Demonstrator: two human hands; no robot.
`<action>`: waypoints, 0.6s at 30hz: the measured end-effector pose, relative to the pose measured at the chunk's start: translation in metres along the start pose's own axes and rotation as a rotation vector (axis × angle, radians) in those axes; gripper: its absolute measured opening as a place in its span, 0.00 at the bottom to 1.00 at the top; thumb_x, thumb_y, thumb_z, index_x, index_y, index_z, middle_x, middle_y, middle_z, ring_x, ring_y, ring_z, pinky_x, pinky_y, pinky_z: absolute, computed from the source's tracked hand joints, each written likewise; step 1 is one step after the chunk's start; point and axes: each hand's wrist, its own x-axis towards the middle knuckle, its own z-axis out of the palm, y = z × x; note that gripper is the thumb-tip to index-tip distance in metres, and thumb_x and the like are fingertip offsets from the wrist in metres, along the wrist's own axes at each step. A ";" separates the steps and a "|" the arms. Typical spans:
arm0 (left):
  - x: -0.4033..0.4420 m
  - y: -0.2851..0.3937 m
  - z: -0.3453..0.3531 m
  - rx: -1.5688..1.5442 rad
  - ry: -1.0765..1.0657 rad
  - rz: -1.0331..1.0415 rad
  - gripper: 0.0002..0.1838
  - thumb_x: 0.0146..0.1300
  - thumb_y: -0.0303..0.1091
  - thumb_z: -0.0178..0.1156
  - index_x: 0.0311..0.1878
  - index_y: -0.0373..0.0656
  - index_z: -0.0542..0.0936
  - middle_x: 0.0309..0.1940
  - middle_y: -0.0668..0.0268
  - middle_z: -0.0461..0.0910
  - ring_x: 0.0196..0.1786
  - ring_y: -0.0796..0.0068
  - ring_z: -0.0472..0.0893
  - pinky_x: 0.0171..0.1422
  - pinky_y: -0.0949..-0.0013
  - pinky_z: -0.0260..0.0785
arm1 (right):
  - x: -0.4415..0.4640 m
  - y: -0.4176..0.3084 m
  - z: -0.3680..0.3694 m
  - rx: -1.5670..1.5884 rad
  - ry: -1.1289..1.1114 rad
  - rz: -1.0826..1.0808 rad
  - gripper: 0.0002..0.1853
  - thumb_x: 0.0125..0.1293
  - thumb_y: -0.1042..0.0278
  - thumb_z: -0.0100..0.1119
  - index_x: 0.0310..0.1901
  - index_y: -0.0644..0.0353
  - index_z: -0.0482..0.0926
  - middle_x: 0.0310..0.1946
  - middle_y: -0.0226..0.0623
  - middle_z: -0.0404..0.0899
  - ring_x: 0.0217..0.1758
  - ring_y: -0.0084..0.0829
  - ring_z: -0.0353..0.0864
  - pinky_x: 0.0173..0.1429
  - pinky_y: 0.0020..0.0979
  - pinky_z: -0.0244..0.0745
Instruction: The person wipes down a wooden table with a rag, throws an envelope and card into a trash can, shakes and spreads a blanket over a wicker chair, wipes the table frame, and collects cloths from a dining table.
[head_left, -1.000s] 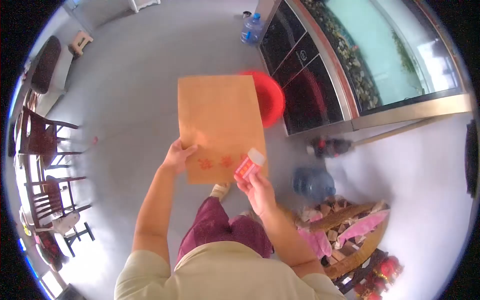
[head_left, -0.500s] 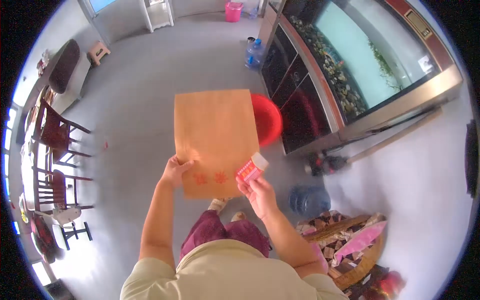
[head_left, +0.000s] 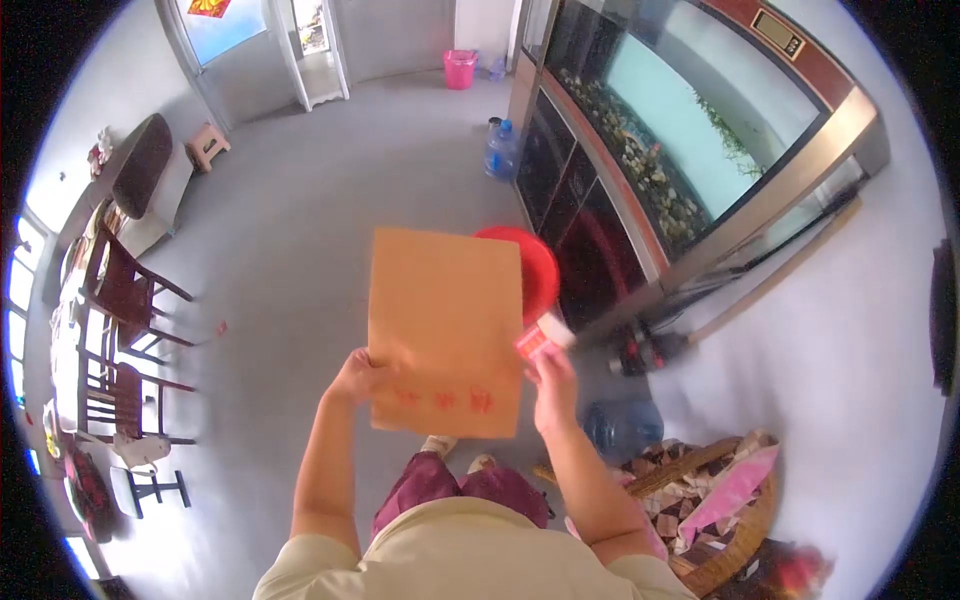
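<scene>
My left hand (head_left: 362,378) pinches the lower left edge of a brown paper envelope (head_left: 447,310). The envelope faces me, held up in front of my body, with red characters printed along its lower part. In my right hand (head_left: 552,385) is a small red-and-white block (head_left: 541,338), which looks like an eraser in a printed sleeve. Its white end points up and right, and it is slightly blurred. The block is just beside the envelope's right edge; whether they touch I cannot tell.
Behind the envelope a red basin (head_left: 542,275) stands on the floor beside the fish tank cabinet (head_left: 570,190). Water bottles (head_left: 500,152) are farther back, near a pink bucket (head_left: 460,70). Wooden chairs (head_left: 125,285) line the left. A large bottle (head_left: 622,430) and a patterned seat (head_left: 700,500) are at lower right.
The view has tipped up, showing more of the far doors. The envelope sits lower and farther right in view. My right hand has shifted right with the block, past the envelope's edge.
</scene>
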 end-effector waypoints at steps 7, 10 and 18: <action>-0.019 0.019 0.006 0.194 -0.094 -0.077 0.13 0.54 0.23 0.59 0.44 0.35 0.79 0.38 0.67 0.81 0.40 0.78 0.79 0.47 0.71 0.72 | 0.028 -0.022 0.007 0.087 -0.181 -0.058 0.18 0.65 0.57 0.53 0.48 0.61 0.74 0.44 0.30 0.77 0.46 0.20 0.74 0.55 0.25 0.64; -0.021 0.014 0.009 0.012 -0.041 -0.037 0.16 0.54 0.24 0.60 0.48 0.33 0.76 0.41 0.66 0.79 0.43 0.78 0.78 0.49 0.71 0.71 | 0.021 -0.023 0.016 -0.135 -0.115 -0.152 0.15 0.67 0.60 0.50 0.46 0.65 0.76 0.39 0.31 0.78 0.42 0.17 0.74 0.49 0.22 0.67; -0.005 -0.002 0.004 0.004 0.099 0.151 0.24 0.58 0.26 0.58 0.58 0.35 0.66 0.46 0.65 0.76 0.49 0.77 0.75 0.54 0.70 0.67 | 0.013 -0.013 0.021 -0.276 -0.102 -0.352 0.12 0.68 0.67 0.48 0.46 0.66 0.75 0.39 0.28 0.77 0.41 0.15 0.72 0.47 0.21 0.68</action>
